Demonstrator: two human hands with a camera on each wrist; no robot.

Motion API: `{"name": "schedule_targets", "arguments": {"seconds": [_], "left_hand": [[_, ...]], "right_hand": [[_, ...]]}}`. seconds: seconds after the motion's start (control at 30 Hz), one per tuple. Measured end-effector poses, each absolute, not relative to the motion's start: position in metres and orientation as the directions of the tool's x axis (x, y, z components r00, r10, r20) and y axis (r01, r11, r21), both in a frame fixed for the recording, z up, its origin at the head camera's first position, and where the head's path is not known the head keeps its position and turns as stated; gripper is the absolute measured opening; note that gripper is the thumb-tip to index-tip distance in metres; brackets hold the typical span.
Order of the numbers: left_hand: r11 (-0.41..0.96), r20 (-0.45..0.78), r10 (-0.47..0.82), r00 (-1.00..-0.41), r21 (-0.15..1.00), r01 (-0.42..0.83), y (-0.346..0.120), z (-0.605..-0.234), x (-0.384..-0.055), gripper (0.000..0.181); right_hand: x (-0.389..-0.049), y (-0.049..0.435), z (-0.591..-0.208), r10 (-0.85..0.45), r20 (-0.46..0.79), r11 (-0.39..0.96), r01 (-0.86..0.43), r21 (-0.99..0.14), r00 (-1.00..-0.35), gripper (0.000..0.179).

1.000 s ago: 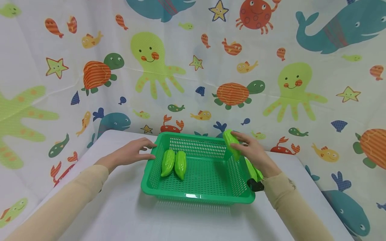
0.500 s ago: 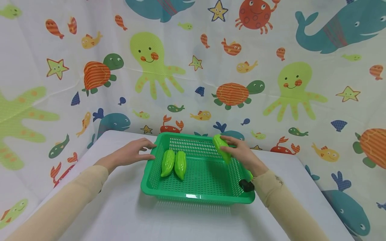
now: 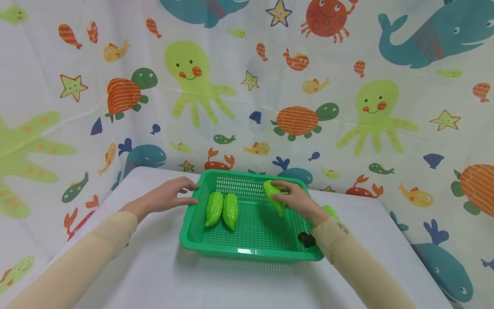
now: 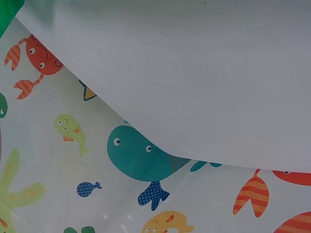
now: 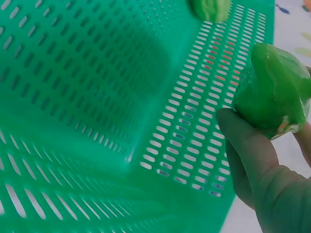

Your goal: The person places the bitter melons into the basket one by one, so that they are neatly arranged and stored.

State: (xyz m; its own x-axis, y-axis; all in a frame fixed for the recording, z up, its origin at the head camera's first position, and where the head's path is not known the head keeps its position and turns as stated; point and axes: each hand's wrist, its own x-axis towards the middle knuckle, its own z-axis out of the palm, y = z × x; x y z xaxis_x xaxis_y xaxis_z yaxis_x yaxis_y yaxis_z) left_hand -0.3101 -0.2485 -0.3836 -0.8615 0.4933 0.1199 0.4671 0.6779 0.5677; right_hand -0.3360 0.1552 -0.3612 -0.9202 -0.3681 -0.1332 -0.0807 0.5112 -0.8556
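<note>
My right hand [image 3: 299, 201] pinches a bright green bitter melon [image 3: 274, 198] between thumb and fingers, tilted over the right half of a green plastic basket [image 3: 251, 254]. Close up in the right wrist view, the bitter melon [image 5: 272, 87] is ridged and glossy, with the thumb and fingers [image 5: 250, 143] at its lower side. Two more bitter melons, a left one [image 3: 214, 209] and a right one [image 3: 230, 212], lie side by side in the basket's left part. Fingertips of my left hand [image 3: 167, 196] are right at the left rim, the fingers relaxed.
Part of another bright green item [image 3: 330, 212] shows right of the basket, mostly hidden by my right wrist. The basket stands on a white-covered table [image 3: 154, 266]. A sea-animal printed curtain [image 3: 239, 98] hangs behind and at both sides.
My right hand has carried the bitter melon leftward and slightly down, from over the right rim to over the basket's inside. The left hand has stayed at the left rim.
</note>
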Motion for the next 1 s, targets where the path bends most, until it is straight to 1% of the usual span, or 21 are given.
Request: {"name": "schedule_targets", "arguments": {"seconds": [0.4, 0.63, 1.0], "left_hand": [[0.671, 0.117, 0.5, -0.858, 0.574, 0.469, -0.251, -0.383, -0.316, 0.061], [0.666, 0.112, 0.501, -0.858, 0.584, 0.465, -0.252, -0.384, -0.32, 0.061], [0.66, 0.118, 0.513, -0.85, 0.579, 0.479, -0.254, -0.385, -0.324, 0.06]], "right_hand": [[-0.342, 0.139, -0.37, -0.355, -0.164, 0.555, -0.066, -0.829, -0.921, 0.049], [-0.347, 0.13, -0.381, -0.344, -0.175, 0.545, -0.045, -0.837, -0.923, 0.049], [-0.351, 0.115, -0.388, -0.338, -0.172, 0.609, -0.075, -0.79, -0.925, 0.046]]}}
